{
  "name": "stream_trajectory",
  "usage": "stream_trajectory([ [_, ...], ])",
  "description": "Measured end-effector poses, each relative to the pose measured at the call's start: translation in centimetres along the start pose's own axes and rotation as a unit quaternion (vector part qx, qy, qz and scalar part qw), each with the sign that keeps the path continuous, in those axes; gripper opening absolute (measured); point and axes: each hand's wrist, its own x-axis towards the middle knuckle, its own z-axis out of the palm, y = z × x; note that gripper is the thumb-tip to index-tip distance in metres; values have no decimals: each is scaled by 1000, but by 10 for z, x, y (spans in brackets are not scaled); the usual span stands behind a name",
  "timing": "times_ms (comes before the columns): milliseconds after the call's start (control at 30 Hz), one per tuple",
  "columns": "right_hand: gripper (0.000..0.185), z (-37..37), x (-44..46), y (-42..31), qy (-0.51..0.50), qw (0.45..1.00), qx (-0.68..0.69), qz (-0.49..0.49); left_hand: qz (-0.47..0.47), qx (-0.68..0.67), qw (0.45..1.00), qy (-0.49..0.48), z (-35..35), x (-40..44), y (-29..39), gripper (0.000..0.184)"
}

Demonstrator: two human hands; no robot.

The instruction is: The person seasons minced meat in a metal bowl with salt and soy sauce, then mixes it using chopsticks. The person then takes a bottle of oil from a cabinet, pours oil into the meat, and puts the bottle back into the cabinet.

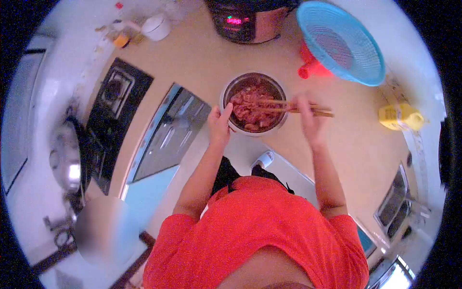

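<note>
A red shirt (260, 231) is seen nearest. At the counter's (351, 135) edge, the metal bowl (262, 134) is held by the left hand (220, 126), thumb over the rim; the chopsticks (321, 111), reaching into the raw meat (248, 103), are gripped in the closed right hand (311, 121).

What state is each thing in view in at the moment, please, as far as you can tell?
Meat, in pieces, raw-looking
Bowl, uncovered, meat inside
Chopsticks, tips in the meat
Left hand, gripping the bowl's side
Right hand, holding the chopsticks
Cooker, display lit
Blue basket, nothing visible inside
Stove, no flame visible
Yellow bottle, open or closed: cannot tell
</note>
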Motion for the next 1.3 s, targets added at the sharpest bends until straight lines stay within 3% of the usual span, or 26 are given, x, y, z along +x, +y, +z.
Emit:
stream_trajectory([
  [133,21,-7,-1,9,-94,995,-18,-6,47,-40,996,62,-16,-31,21,9],
  [233,19,35,-32,-22,-170,975,-17,-142,51,-60,993,89,-23,-53,32,8],
  [333,17,50,-34,-7,-107,992,54,44,49,-78,990,111,-28,-80,45,7],
  [500,18,38,-59,-29,-78,996,24,-36,106,-16,990,93,-60,-121,55,6],
  [567,14,60,-85,-27,-121,986,-60,-101,77,-121,986,90,-72,-139,59,6],
  [600,16,84,-104,-22,-122,980,-83,-135,94,-130,981,106,-84,-146,57,9],
  [767,14,140,-194,-50,-283,957,52,-28,129,-116,973,153,-209,-233,52,15],
  [833,11,172,-217,-66,-238,969,54,-25,159,-108,964,185,-264,-278,60,15],
  [867,12,201,-233,-61,-264,959,59,-82,168,-105,959,204,-289,-302,61,16],
  [933,13,253,-272,-53,-295,934,76,-188,176,-91,942,270,-328,-354,60,16],
  [1000,14,287,-349,-81,-374,911,10,-175,203,-83,906,362,-373,-398,48,17],
  [1067,15,316,-391,-89,-526,842,14,-120,240,-120,870,413,-399,-444,58,17],
  [1167,15,352,-411,-106,-561,814,91,-116,274,-156,840,442,-409,-516,83,16],
  [1200,18,368,-391,-101,-547,824,125,-87,281,-153,826,464,-404,-509,84,16],
  [1300,21,415,-442,-120,-546,824,134,-76,339,-187,794,468,-434,-531,74,18],
])
